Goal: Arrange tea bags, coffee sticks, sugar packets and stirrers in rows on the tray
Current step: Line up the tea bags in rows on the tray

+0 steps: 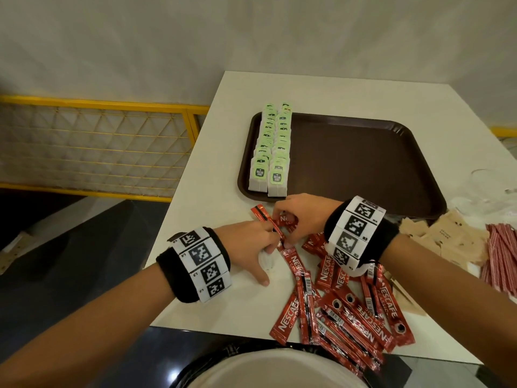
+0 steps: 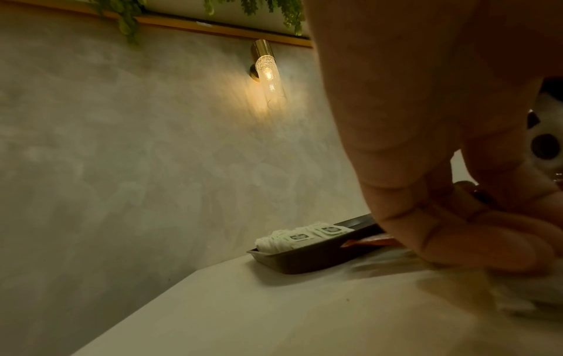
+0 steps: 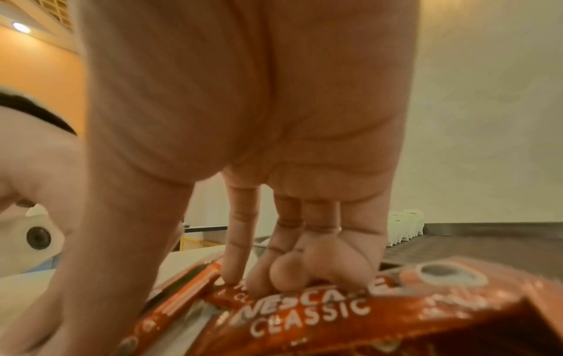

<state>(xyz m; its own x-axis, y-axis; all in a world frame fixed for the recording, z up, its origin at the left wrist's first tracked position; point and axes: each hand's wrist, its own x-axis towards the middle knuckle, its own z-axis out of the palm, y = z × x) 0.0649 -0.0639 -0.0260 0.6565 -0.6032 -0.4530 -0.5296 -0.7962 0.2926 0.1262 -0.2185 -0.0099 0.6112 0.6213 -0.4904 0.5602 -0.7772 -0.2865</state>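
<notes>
A brown tray (image 1: 363, 163) lies on the white table (image 1: 201, 219), with tea bags (image 1: 270, 152) in two rows along its left side. Just in front of the tray, both hands meet over red Nescafe coffee sticks. My left hand (image 1: 270, 233) pinches one long coffee stick (image 1: 275, 229), and something white and crumpled (image 1: 267, 260) lies under its palm. My right hand (image 1: 288, 222) curls its fingers (image 3: 274, 272) onto a few coffee sticks (image 3: 320, 313). In the left wrist view the tray (image 2: 304, 260) and tea bags (image 2: 301, 237) lie just beyond the curled fingers (image 2: 457, 228).
A loose pile of coffee sticks (image 1: 344, 312) covers the table's front edge. To the right lie brown sugar packets (image 1: 447, 239) and red-striped stirrers (image 1: 500, 256). Most of the tray floor is bare. A yellow railing (image 1: 98, 147) runs past the table's left edge.
</notes>
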